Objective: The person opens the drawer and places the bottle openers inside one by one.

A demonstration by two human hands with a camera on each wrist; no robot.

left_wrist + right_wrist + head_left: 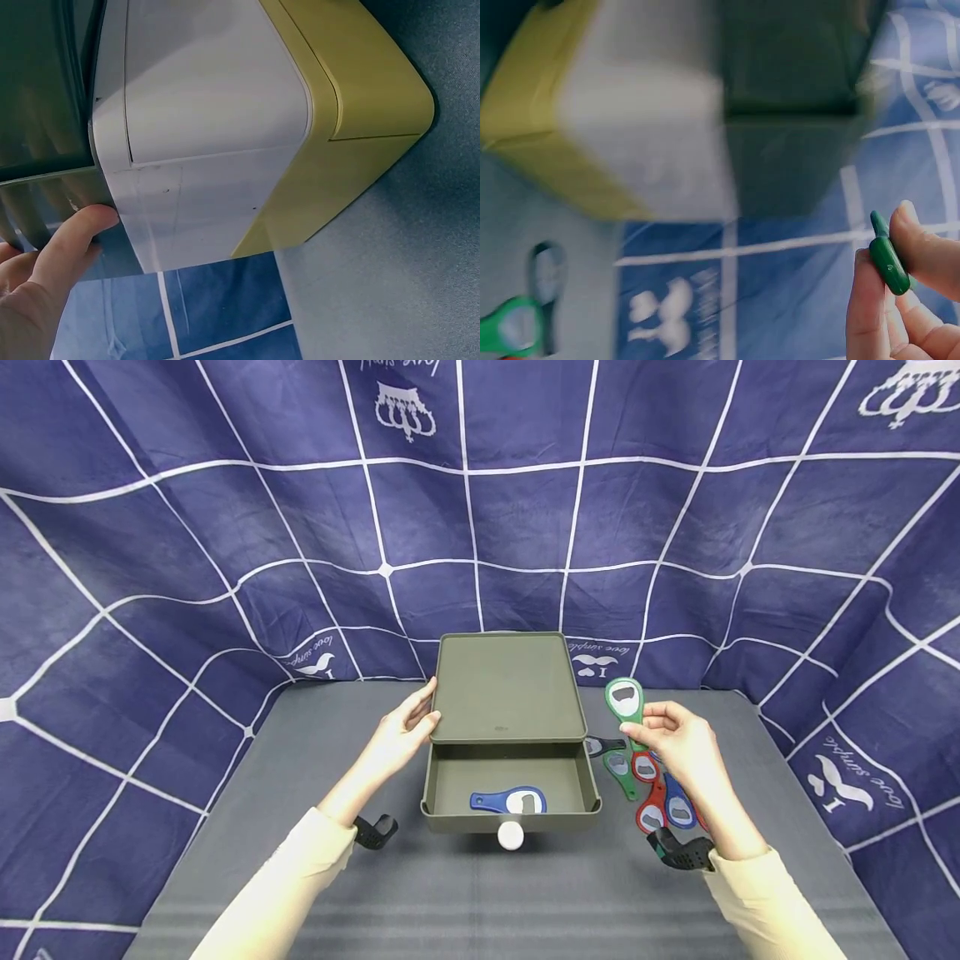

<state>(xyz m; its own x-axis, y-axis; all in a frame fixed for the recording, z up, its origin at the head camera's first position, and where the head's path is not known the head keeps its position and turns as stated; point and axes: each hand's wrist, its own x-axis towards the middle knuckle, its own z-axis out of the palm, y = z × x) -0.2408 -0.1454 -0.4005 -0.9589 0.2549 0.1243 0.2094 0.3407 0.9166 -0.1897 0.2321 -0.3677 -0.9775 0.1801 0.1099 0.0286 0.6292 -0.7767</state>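
My left hand (401,735) rests against the left side of an olive green drawer cabinet (510,685), its thumb on the side wall in the left wrist view. The cabinet's top drawer (457,768) is pulled out, and a blue bottle opener (491,801) lies in it. To the right of the cabinet, my right hand (675,739) pinches a green bottle opener (625,697) by its handle, head up, above the table. The right wrist view shows this green opener (889,264) edge-on between thumb and fingers.
Several bottle openers lie right of the cabinet, among them a black one (606,745), a green one (619,772), a red one (652,814) and a blue one (678,806). Below the green tier are white (210,90) and yellow tiers (382,82). A blue curtain (517,518) hangs behind.
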